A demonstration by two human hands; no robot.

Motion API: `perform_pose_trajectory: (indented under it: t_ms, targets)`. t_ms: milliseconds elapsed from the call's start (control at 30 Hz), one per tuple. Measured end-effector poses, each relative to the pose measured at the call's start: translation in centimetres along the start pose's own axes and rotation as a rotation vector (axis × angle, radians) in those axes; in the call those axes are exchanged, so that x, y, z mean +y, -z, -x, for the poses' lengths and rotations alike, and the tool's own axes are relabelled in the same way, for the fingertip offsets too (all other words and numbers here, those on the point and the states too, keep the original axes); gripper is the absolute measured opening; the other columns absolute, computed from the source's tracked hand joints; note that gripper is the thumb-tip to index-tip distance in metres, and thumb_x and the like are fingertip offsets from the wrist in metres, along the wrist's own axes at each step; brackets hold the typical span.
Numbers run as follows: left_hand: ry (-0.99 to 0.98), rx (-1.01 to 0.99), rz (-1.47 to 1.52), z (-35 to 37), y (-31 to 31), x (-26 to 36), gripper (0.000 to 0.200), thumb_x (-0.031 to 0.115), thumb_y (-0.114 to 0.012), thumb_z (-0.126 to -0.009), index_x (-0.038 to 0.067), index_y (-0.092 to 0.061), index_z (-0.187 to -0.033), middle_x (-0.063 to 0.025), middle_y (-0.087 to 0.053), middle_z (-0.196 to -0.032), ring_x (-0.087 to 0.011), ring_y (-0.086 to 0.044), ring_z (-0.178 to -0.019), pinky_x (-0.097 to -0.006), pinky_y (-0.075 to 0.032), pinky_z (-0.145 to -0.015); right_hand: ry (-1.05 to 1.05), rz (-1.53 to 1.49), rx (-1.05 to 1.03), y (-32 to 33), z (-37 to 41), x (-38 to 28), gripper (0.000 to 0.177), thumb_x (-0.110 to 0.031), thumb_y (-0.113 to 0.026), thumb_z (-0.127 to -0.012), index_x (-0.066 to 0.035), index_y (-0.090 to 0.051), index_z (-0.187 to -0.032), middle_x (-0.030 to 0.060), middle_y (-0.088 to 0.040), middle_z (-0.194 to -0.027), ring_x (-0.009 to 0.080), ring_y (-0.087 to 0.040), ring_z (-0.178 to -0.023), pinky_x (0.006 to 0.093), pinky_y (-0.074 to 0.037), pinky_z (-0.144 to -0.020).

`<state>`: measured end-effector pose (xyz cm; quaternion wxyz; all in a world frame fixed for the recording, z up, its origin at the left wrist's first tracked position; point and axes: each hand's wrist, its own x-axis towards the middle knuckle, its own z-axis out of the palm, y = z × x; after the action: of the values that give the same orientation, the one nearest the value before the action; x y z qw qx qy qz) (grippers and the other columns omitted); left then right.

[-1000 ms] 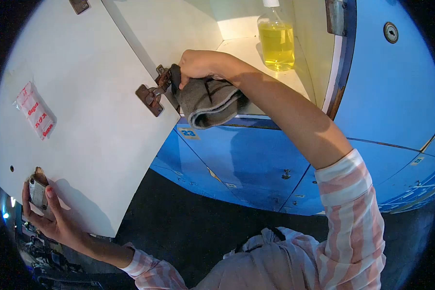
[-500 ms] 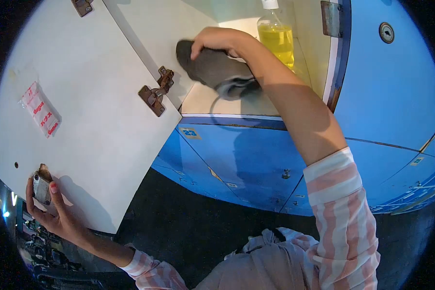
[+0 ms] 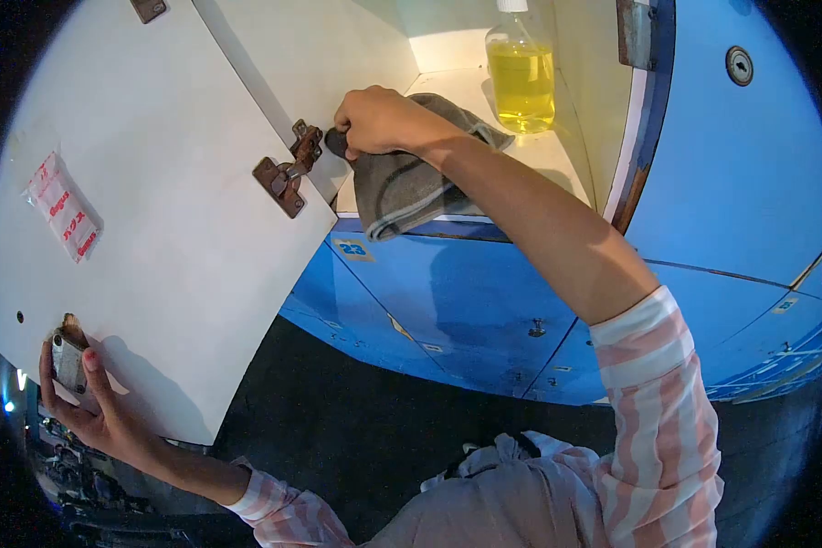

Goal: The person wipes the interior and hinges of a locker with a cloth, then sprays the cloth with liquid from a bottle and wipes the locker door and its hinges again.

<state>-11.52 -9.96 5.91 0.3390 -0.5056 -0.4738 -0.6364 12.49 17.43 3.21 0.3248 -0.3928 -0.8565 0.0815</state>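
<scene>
My right hand [image 3: 379, 119] is inside the open locker, its fingers closed on a grey-brown cloth [image 3: 388, 192] with a striped border. The cloth lies bunched over the locker floor and hangs past the front edge. A dark rounded end sticks out beside my fingers near the hinge. Behind the cloth, a clear bottle of yellow liquid [image 3: 523, 87] stands upright with a white cap. At lower left, my left hand [image 3: 100, 411] grips the metal lock [image 3: 68, 363] on the white inner face of the locker door [image 3: 173, 274], thumb on one side and a finger on the other.
A white and red packet [image 3: 64, 205] is stuck to the door. A rusty hinge [image 3: 288, 173] joins door and locker. Blue lockers [image 3: 466, 301] run below, one labelled 23, with another blue door [image 3: 749, 164] at right. The floor [image 3: 320, 393] is dark.
The grey cloth has come down onto the locker floor and now drapes over its front edge. My right hand has lowered slightly with it. My left hand stays at the lock.
</scene>
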Motion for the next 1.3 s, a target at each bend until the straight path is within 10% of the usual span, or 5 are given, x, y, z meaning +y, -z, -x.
perform_pose_trajectory:
  t_ms: [567,1067,1300]
  targets:
    - [-0.021,-0.040,0.007,-0.2,0.4,-0.5,0.041,0.016,-0.060,-0.080,0.007,-0.043,-0.116,-0.0122,-0.045,-0.118,-0.0229,-0.049,-0.105,-0.0353,-0.043,-0.090,0.094,-0.431,-0.366,0.6,0.9,-1.4,0.028,-0.021,-0.069,-0.065,-0.001,-0.065,-0.085,0.0090,-0.062,-0.072,0.0184,-0.055,-0.069,0.0309,-0.041,-0.062]
    - [-0.020,-0.046,0.063,-0.6,0.5,-0.9,0.043,0.020,-0.063,-0.078,0.007,-0.045,-0.114,-0.0101,-0.046,-0.115,-0.0192,-0.050,-0.102,-0.0324,-0.046,-0.089,0.024,0.135,-0.543,2.8,-0.9,-0.2,0.035,-0.022,-0.071,-0.060,-0.001,-0.061,-0.086,0.0110,-0.061,-0.081,0.0254,-0.057,-0.080,0.0344,-0.043,-0.069]
    - [0.011,-0.036,0.066,-0.3,0.2,-0.5,0.044,0.021,-0.064,-0.077,0.006,-0.044,-0.114,-0.0095,-0.045,-0.116,-0.0185,-0.050,-0.102,-0.0320,-0.047,-0.087,-0.018,0.426,0.182,1.0,1.0,0.7,0.020,-0.013,-0.057,-0.065,-0.004,-0.065,-0.081,0.0147,-0.063,-0.082,0.0297,-0.061,-0.081,0.0412,-0.049,-0.066]
